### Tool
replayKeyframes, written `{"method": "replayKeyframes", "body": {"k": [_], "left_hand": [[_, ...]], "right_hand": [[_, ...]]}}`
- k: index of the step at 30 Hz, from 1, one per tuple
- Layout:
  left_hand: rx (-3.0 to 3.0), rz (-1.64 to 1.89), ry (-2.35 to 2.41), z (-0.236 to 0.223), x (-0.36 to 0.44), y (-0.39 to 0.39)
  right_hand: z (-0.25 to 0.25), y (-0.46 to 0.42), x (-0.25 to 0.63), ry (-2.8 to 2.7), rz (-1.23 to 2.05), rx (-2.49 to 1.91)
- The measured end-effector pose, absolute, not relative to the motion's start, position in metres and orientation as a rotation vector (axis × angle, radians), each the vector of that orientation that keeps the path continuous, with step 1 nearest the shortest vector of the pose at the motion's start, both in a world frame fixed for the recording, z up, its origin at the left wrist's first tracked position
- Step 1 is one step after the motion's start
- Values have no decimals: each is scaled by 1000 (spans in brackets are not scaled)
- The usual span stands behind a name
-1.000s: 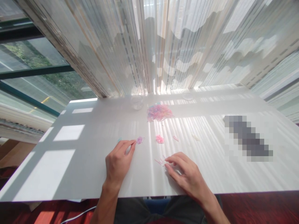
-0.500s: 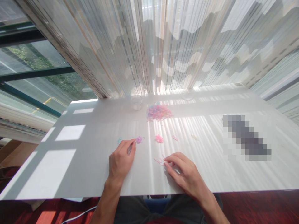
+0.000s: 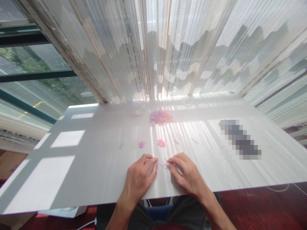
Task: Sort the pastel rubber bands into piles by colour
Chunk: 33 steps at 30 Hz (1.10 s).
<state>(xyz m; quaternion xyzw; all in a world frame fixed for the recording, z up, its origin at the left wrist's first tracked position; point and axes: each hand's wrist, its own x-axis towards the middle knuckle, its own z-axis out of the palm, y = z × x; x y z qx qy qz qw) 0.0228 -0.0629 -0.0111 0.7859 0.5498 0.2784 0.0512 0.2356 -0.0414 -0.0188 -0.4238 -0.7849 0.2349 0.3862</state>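
Observation:
A few small pink rubber bands point(image 3: 162, 164) lie loose between my two hands near the table's front. My left hand point(image 3: 141, 174) is just left of them, thumb and forefinger slightly apart with nothing visible between. On the other side, my right hand point(image 3: 185, 172) pinches at the edge of these bands, with a thin pale band at its fingertips. Beyond the hands is a row of small sorted bunches: turquoise bands point(image 3: 122, 145), purple bands point(image 3: 142, 144), bright pink bands point(image 3: 161, 142), a light pink bunch point(image 3: 177, 141) and pale yellow bands point(image 3: 194, 140).
A large mixed heap of rubber bands point(image 3: 161, 117) lies farther back on the white table point(image 3: 100, 179). Behind it are a clear round container point(image 3: 139, 108) and a clear lid-like disc point(image 3: 187, 102). A blurred dark object point(image 3: 241, 139) lies right. Striped curtains point(image 3: 155, 48) hang along the back.
My left hand has moved right and toward me, from beside the purple bunch to the loose pink bands. My right hand has stayed by them. The view has shifted slightly.

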Motion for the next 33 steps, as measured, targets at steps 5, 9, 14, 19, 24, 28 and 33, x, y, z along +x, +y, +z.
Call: {"method": "replayKeyframes", "body": {"k": [5,9,14,19,24,28,33], "left_hand": [[2366,839,1664,-16,23,-58],[2374,841,1619,-15,21,-58],[2356,886,1606,-17,21,-60],[2354,918,1678,-21,26,-59],[2381,868,1656,-18,28,-57],[2372,883,1649,-18,27,-58],[2391,923,1599,-20,26,-59]], "right_hand": [[-18,-41,234,-1999,590,-1101],[-20,-42,235,-2007,584,-1129],[-22,-44,236,-2016,593,-1153],[-21,-42,234,-2022,576,-1162],[-20,-41,234,-2013,563,-1159],[-20,-42,234,-2008,563,-1155],[-20,-42,235,-2011,553,-1153]]}}
